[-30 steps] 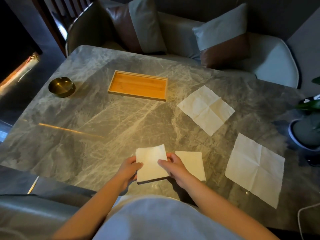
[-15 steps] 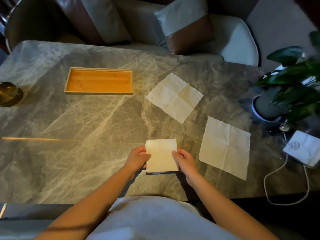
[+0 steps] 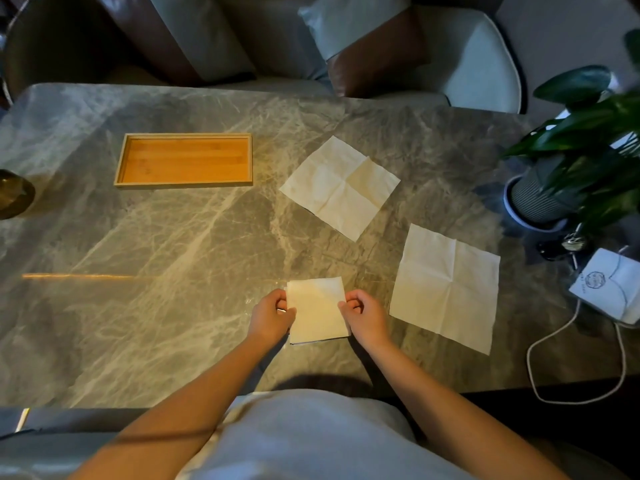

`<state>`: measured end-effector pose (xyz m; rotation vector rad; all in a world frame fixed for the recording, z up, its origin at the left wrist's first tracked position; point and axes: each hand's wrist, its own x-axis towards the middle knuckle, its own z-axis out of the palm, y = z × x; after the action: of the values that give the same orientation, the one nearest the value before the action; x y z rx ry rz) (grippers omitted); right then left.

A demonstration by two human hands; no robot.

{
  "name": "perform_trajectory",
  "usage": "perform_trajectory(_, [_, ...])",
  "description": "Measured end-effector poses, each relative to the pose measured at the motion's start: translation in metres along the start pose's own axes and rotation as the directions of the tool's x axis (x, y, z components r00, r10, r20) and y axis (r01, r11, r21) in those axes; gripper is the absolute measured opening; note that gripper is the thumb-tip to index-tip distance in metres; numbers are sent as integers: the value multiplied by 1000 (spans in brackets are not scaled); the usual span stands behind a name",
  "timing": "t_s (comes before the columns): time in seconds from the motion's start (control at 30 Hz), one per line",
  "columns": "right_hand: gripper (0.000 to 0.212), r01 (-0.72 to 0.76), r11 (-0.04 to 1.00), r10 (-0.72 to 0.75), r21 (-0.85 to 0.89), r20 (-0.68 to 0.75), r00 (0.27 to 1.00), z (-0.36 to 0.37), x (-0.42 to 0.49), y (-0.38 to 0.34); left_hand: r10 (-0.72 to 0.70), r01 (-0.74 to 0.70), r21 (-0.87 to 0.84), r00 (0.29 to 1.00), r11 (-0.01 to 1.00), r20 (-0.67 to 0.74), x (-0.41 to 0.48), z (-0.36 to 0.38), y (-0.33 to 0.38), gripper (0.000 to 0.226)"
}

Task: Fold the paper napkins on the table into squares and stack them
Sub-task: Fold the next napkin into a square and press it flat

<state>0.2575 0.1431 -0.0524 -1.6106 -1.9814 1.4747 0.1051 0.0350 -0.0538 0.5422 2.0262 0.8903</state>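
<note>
A small stack of folded white napkins [image 3: 317, 310] lies on the marble table [image 3: 166, 271] near its front edge. My left hand [image 3: 272, 315] grips the stack's left edge and my right hand [image 3: 365, 315] grips its right edge, fingers curled on the paper. Two unfolded white napkins lie flat with crease marks: one unfolded napkin [image 3: 341, 187] sits further back, past the stack, and the other unfolded napkin [image 3: 446, 287] lies just right of my right hand.
An empty wooden tray [image 3: 185, 162] sits at the back left. A brass bowl [image 3: 14, 197] is at the left edge. A potted plant [image 3: 571, 171], a white device [image 3: 609, 285] with its cable [image 3: 550, 358], and cushioned chairs [image 3: 471, 60] border the right and far sides.
The folded napkin I held has come down onto the other folded napkin that lay to its right, forming one stack. My view has swung right, bringing the plant and white device into sight.
</note>
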Motion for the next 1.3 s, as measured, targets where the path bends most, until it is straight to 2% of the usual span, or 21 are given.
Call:
perform_trajectory(0.13, [5, -1, 1000, 1, -20, 6, 1000, 1, 3, 6, 17, -17, 25, 1000, 1000, 13, -1, -1, -1, 14])
perform_trajectory(0.27, [4, -11, 1000, 11, 2, -8, 1000, 2, 4, 7, 31, -33, 109, 999, 994, 22, -2, -1, 0, 16])
perform_trajectory(0.4, [14, -41, 995, 47, 87, -66, 997, 4, 5, 5, 12, -18, 189, 999, 982, 34, -5, -2, 1, 38])
perform_trajectory(0.5, [15, -6, 990, 29, 144, -157, 987, 5, 5, 2, 2, -13, 208, 999, 978, 52, -7, -2, -1, 56])
perform_trajectory(0.57, [15, 40, 992, -16, 118, -195, 981, 5, 1, -1, 25, -33, 248, 999, 968, 39, -9, -3, -2, 61])
perform_trajectory(0.63, [20, 155, 988, -157, -25, -179, 971, 6, -7, -1, 156, -135, 415, 988, 900, -17, -12, -3, -4, 61])
perform_trajectory(0.67, [25, 242, 959, -262, -150, -134, 956, 6, -11, 0, 261, -209, 548, 965, 810, -17, -13, -3, -5, 61])
perform_trajectory(0.73, [39, 399, 817, -417, -417, 52, 907, 11, -17, 3, 401, -345, 731, 910, 589, 106, -15, 2, -4, 62])
perform_trajectory(0.8, [52, 460, 672, -399, -581, 240, 885, 18, -18, 8, 381, -439, 797, 879, 415, 286, -15, 9, -6, 63])
perform_trajectory(0.83, [56, 451, 630, -351, -632, 286, 892, 21, -18, 11, 338, -460, 809, 875, 365, 346, -14, 13, -8, 63])
perform_trajectory(0.93, [60, 404, 572, -248, -714, 319, 915, 24, -19, 20, 228, -466, 827, 883, 315, 411, -11, 16, -18, 63])
perform_trajectory(1.07, [60, 434, 522, -226, -734, 371, 901, 20, -18, 25, 207, -478, 831, 877, 284, 434, -8, 13, -24, 63])
perform_trajectory(1.2, [60, 430, 532, -198, -730, 387, 901, 19, -17, 24, 208, -480, 831, 876, 281, 436, -6, 12, -25, 63])
perform_trajectory(1.3, [62, 438, 586, -211, -681, 394, 895, 17, -18, 21, 192, -466, 836, 884, 291, 427, -8, 13, -22, 64])
